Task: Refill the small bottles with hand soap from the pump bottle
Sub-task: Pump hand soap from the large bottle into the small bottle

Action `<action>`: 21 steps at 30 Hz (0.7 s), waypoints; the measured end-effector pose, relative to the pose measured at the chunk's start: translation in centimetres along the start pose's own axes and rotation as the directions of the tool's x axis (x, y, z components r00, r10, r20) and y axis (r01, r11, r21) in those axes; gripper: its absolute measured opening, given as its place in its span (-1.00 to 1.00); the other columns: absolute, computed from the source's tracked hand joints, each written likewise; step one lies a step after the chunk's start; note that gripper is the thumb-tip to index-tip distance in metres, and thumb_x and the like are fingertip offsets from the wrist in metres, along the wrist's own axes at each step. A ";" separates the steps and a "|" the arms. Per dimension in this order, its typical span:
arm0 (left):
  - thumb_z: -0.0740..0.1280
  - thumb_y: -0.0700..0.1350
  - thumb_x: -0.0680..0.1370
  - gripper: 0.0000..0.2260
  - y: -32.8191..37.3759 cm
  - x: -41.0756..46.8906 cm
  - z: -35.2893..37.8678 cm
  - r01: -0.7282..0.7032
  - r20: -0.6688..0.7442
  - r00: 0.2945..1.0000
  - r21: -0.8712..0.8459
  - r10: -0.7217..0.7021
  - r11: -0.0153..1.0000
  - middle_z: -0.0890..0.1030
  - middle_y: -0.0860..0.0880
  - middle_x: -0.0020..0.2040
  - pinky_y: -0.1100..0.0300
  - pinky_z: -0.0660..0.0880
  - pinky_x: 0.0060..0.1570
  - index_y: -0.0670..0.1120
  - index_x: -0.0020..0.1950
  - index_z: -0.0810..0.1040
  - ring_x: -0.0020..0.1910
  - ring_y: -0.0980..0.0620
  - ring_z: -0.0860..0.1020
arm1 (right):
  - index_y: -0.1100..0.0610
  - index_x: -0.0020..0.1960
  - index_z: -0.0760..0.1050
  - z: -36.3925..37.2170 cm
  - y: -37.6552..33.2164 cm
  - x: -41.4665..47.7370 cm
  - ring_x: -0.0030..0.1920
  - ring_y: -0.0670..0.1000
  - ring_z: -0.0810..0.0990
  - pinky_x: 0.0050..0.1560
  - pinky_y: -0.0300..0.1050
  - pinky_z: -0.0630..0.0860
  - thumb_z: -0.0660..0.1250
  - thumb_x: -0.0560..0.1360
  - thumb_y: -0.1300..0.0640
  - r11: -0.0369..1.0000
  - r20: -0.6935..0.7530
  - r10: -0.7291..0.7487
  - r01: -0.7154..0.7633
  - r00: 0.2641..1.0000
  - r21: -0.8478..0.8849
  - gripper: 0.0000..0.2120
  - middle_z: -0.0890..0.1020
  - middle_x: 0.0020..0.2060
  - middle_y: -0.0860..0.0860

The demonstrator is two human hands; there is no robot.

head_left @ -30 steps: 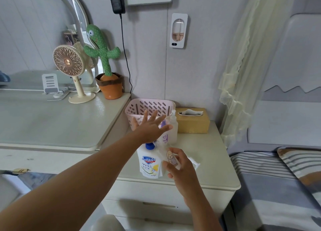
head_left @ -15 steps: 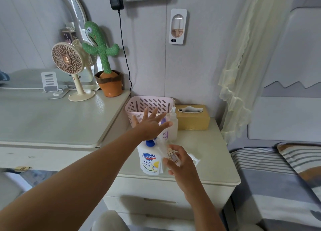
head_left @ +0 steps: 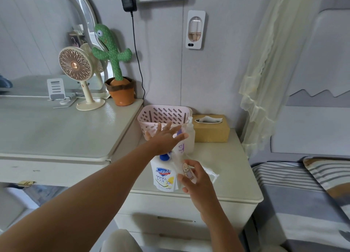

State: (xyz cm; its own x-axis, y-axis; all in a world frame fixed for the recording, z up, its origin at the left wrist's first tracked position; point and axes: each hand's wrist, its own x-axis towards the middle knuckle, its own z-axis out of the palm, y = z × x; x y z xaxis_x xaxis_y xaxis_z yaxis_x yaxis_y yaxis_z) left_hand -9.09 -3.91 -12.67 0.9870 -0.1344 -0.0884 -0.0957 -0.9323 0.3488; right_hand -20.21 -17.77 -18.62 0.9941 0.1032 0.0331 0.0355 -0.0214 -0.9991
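A white Safeguard pump bottle [head_left: 163, 176] with a blue pump stands near the front of the nightstand [head_left: 227, 176]. My left hand [head_left: 166, 138] lies flat over its pump head, fingers straight and spread. My right hand [head_left: 195, 181] grips a small clear bottle [head_left: 187, 171] with a cartoon figure, held beside the pump bottle's nozzle. Behind them stand another small bottle with purple print [head_left: 180, 147] and a clear pump-top bottle [head_left: 191, 136].
A pink plastic basket [head_left: 164, 113] and a tan tissue box [head_left: 210, 130] sit at the back of the nightstand. A white tissue [head_left: 210, 173] lies by my right hand. A dresser with a fan [head_left: 75, 67] and plush cactus [head_left: 113, 62] is at left, a bed at right.
Both hands keep their places: the left stays flat over the pump, the right still holds the small bottle. The camera has tilted slightly, shifting the scene.
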 end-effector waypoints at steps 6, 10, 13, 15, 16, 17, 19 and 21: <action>-0.03 0.32 0.55 -0.44 0.2 -0.4 -0.2 -0.004 -0.010 1.000 -0.015 0.004 1.000 -0.11 0.00 0.56 -0.27 -0.33 0.34 0.17 0.53 0.06 0.51 -0.13 -0.25 | -0.04 0.17 0.42 0.1 0.1 -0.1 -0.05 -0.12 0.59 -0.28 -0.29 0.53 0.36 0.49 0.24 1.000 0.008 0.004 -0.004 1.000 0.029 -0.68 0.58 0.03 -0.10; -0.04 0.36 0.52 -0.43 -0.2 -0.1 0.5 0.018 -0.018 1.000 0.008 -0.018 1.000 -0.10 0.04 0.56 -0.33 -0.34 0.31 0.23 0.51 0.07 0.52 -0.10 -0.23 | -0.02 0.16 0.42 0.4 0.6 0.0 -0.07 -0.15 0.59 -0.29 -0.30 0.52 0.35 0.49 0.26 0.999 -0.001 0.024 -0.024 1.000 0.026 -0.68 0.57 0.02 -0.13; -0.06 0.38 0.51 -0.42 -0.3 -0.1 0.7 0.022 -0.003 1.000 0.046 -0.022 0.999 -0.11 0.05 0.56 -0.36 -0.34 0.29 0.25 0.50 0.06 0.52 -0.09 -0.23 | -0.03 0.17 0.41 0.4 0.5 -0.2 -0.01 -0.09 0.59 -0.26 -0.30 0.53 0.37 0.48 0.22 1.000 0.007 0.028 -0.028 1.000 0.011 -0.68 0.57 0.05 -0.07; -0.06 0.36 0.52 -0.43 -0.2 -0.2 0.3 0.016 0.012 1.000 0.044 -0.017 0.999 -0.12 0.03 0.56 -0.33 -0.35 0.30 0.24 0.51 0.05 0.51 -0.11 -0.24 | -0.03 0.18 0.41 0.3 0.4 -0.2 0.02 -0.09 0.59 -0.22 -0.29 0.55 0.37 0.48 0.20 1.000 0.013 0.021 -0.021 1.000 0.004 -0.67 0.57 0.07 -0.08; -0.06 0.35 0.53 -0.43 0.0 -0.2 0.0 0.011 0.015 1.000 0.038 -0.012 0.999 -0.13 0.01 0.56 -0.31 -0.35 0.32 0.22 0.52 0.05 0.51 -0.12 -0.25 | -0.03 0.19 0.40 0.1 0.2 -0.2 0.02 -0.10 0.59 -0.20 -0.29 0.55 0.38 0.48 0.19 1.000 0.014 0.011 -0.012 1.000 0.004 -0.67 0.57 0.07 -0.08; -0.06 0.34 0.54 -0.43 0.1 -0.2 -0.2 0.009 0.015 1.000 0.036 -0.010 0.999 -0.13 0.00 0.56 -0.29 -0.35 0.32 0.20 0.52 0.04 0.51 -0.13 -0.26 | -0.04 0.19 0.40 0.0 0.1 -0.2 0.02 -0.10 0.59 -0.20 -0.28 0.55 0.37 0.49 0.19 1.000 0.016 0.004 -0.004 1.000 0.005 -0.67 0.57 0.06 -0.09; -0.06 0.34 0.54 -0.42 0.3 -0.3 -0.5 0.007 0.012 1.000 0.043 -0.008 0.999 -0.13 -0.01 0.56 -0.27 -0.36 0.33 0.18 0.53 0.03 0.50 -0.13 -0.27 | -0.05 0.17 0.40 0.0 0.0 -0.1 -0.01 -0.11 0.59 -0.22 -0.28 0.55 0.36 0.49 0.20 1.000 0.015 -0.002 0.002 1.000 0.012 -0.69 0.57 0.04 -0.11; -0.06 0.31 0.56 -0.43 0.5 -0.5 -0.6 0.004 0.013 1.000 0.028 -0.004 1.000 -0.13 -0.03 0.56 -0.23 -0.36 0.34 0.16 0.54 0.03 0.50 -0.12 -0.27 | -0.06 0.15 0.41 0.0 0.0 -0.1 -0.03 -0.11 0.59 -0.24 -0.27 0.56 0.35 0.50 0.22 1.000 0.019 -0.002 0.002 1.000 0.027 -0.69 0.58 0.03 -0.11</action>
State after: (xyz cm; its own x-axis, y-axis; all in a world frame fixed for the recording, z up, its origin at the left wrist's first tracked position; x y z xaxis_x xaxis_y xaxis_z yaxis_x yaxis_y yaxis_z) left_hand -9.51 -4.08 -11.93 0.9856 -0.1351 -0.1019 -0.0958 -0.9417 0.3225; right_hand -20.34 -17.73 -18.59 0.9920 0.1217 0.0347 0.0343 0.0054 -0.9994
